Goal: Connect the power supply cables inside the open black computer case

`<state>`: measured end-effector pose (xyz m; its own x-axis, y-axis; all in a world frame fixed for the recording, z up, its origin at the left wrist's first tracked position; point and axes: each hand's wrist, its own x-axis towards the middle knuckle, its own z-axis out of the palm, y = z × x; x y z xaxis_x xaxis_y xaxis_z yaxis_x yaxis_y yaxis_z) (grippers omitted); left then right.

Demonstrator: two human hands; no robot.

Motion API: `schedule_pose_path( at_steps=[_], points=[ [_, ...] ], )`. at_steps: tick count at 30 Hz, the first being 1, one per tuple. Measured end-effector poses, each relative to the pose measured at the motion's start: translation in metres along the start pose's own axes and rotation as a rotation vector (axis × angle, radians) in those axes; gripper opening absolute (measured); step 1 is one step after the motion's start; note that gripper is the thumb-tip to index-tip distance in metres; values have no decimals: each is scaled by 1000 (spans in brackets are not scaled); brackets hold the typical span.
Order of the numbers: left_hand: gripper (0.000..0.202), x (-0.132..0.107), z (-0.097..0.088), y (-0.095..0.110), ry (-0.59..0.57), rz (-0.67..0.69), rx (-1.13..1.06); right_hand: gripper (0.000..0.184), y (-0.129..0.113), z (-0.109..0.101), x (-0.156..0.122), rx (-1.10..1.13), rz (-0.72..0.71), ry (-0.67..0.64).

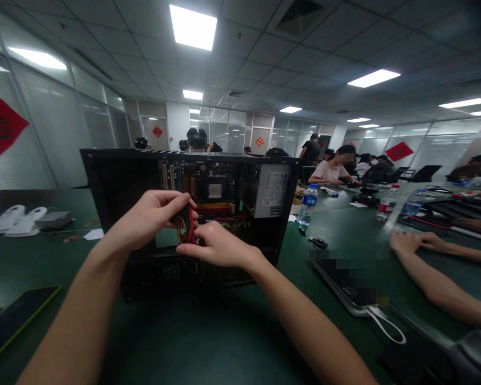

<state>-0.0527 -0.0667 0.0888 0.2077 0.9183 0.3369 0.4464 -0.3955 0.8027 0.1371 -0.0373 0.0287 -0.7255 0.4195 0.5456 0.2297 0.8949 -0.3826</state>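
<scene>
An open black computer case (288, 214) stands on the green table in front of me. Both my hands are at its open side, closed on a bundle of coloured power cables (188, 224). My left hand (156, 216) pinches the bundle near its top. Lower down, my right hand (218, 243) grips it from the right side. Behind the hands are the motherboard (224, 179) with its bare square socket (215, 190) and an orange-yellow slot. The power supply (273, 188) sits at the upper right inside the case. Cable ends are hidden by my fingers.
Right of the case stand water bottles (308, 206), a small black cable (318, 242) and a tablet (344, 283) with a white cord. A neighbour's hands (412, 241) rest at the right. At left lie a mouse pad (20, 315) and white objects (16, 220). People sit farther back.
</scene>
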Motion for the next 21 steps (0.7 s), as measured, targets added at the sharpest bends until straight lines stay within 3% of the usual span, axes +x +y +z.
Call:
schedule_pose_path(
  at_steps=[5, 9, 14, 18, 21],
  points=[
    [55, -11, -4, 12, -54, 99, -10, 49, -15, -5, -1, 404, 160, 83],
    [52, -15, -9, 16, -30, 135, 20, 52, -19, -10, -2, 624, 180, 161],
    [35, -13, 0, 24, -90, 130, 71, 58, -20, -19, -3, 670, 164, 233],
    [32, -12, 9, 30, -17, 136, 28, 60, -19, -24, -7, 621, 199, 195],
    [29, -11, 13, 30, 51, 134, -5, 56, -17, -27, -7, 574, 199, 243]
  ],
)
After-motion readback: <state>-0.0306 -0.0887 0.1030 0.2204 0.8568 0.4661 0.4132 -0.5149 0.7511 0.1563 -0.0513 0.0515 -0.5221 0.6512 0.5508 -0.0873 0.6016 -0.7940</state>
